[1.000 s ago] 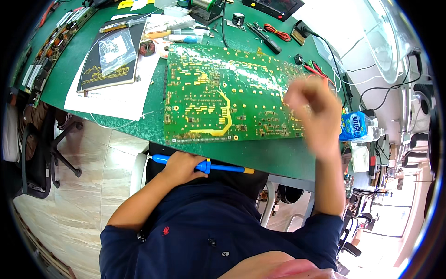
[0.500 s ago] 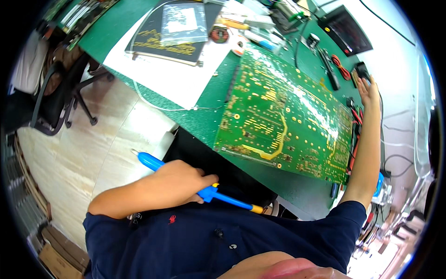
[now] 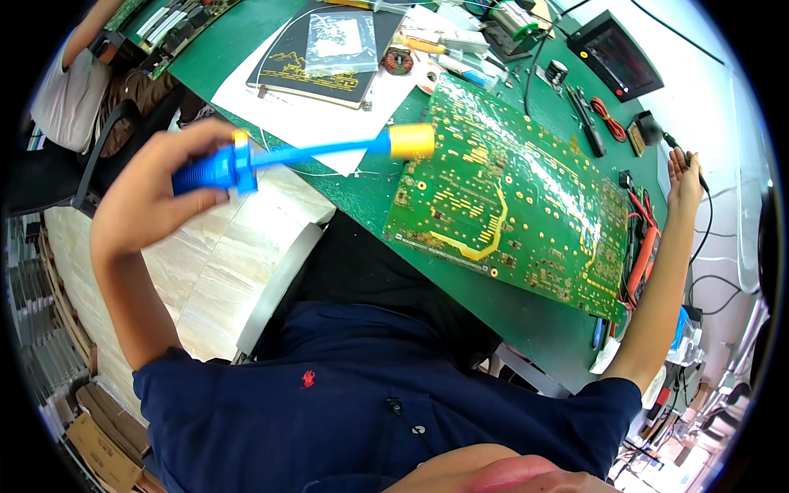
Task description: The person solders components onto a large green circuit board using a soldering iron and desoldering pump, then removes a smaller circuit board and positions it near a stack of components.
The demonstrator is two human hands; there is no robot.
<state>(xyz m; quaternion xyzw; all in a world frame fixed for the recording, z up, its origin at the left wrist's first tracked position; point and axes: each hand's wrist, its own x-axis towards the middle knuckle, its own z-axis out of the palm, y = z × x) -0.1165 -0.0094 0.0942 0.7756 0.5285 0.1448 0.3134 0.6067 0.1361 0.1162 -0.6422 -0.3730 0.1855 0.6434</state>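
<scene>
Raised over the left part of the scene, my left hand (image 3: 160,185) is closed around a blue solder sucker (image 3: 238,167). Its blue plunger rod and yellow end knob, smeared by motion, extend rightward as far as the left edge of a large green circuit board (image 3: 501,197). That board lies on the green bench. Beyond its right edge, my right hand (image 3: 682,179) grips a black soldering iron (image 3: 697,171) whose cord hangs down on the right. The fingers partly cover the iron. A black stand (image 3: 649,129) is close by it.
A dark notebook (image 3: 288,74) with a clear plastic bag (image 3: 341,41) rests on white paper (image 3: 349,140). Red test leads (image 3: 645,246) lie right of the board. A black screen (image 3: 616,56) stands at the back. Another person (image 3: 72,94) sits at far left.
My left hand has swung up and left with the solder sucker, whose yellow end now points over the bench. My right hand, empty before, has closed on the soldering iron.
</scene>
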